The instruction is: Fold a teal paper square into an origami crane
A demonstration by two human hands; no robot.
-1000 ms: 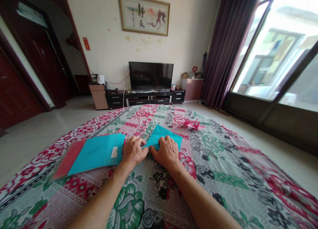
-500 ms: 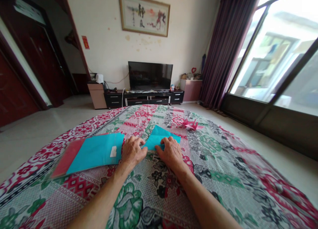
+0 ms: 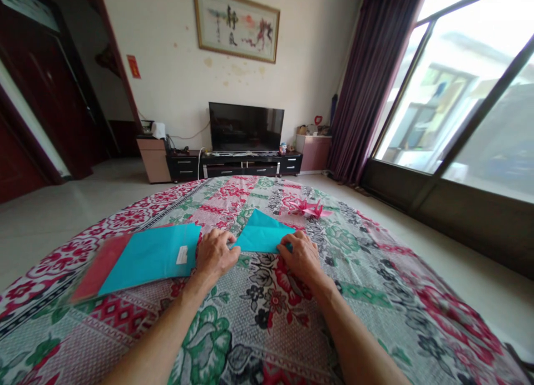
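On my feed: turquoise origami paper (image 3: 262, 233), folded, lying nearly flat between left hand (image 3: 217, 252) and right hand (image 3: 301, 254). Peak points away from hands; straight near edge runs from left thumb toward right thumb; faint crease crosses face. Left corner meets left fingertips, right end partly under right fingers. Just outside left hand I see flat origami paper pack (image 3: 152, 257): turquoise over red, white label on end nearest hand.
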